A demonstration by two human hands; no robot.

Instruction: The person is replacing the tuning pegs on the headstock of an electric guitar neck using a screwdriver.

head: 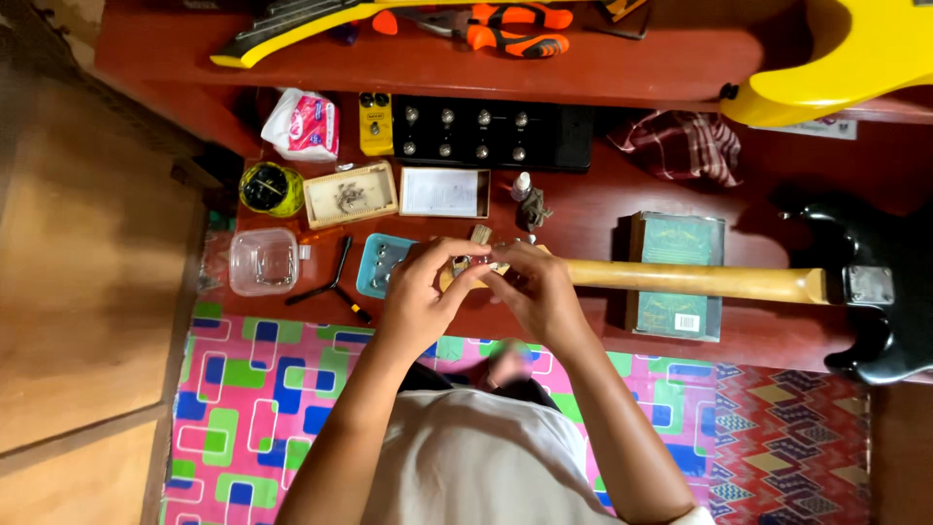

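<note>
Both our hands pinch at the end of the guitar neck [680, 280], right where its head is. Our left hand [420, 297] curls its fingers around the head from the left side. Our right hand [537, 292] pinches something small and shiny on the head, but it is too tiny for us to tell what it is. We can't see the head well, because our fingers cover most of it.

That long wooden neck lies flat on the red table [583, 209] and runs off to the right. It rests on top of a green book [675, 243]. At the far right it joins the black guitar body [875, 301].

Just left of our hands sits a small blue tray [374, 270] with little metal bits in it. Beside that lies a black three-armed tool [335, 284]. Further left we see a clear plastic tub [263, 261]. Behind the tray are a tan box [351, 194] of small metal parts and a flat white box [444, 192]. A little white bottle [522, 186] stands near them.

At the back of the table we see a black box with silver knobs [481, 133], a small yellow pedal [375, 123], and a checked cloth [685, 146]. On the shelf above lie a yellow guitar [846, 68] and orange pliers [510, 29].

Under our arms is a bright mat [253, 408] with pink, blue and green shapes.
</note>
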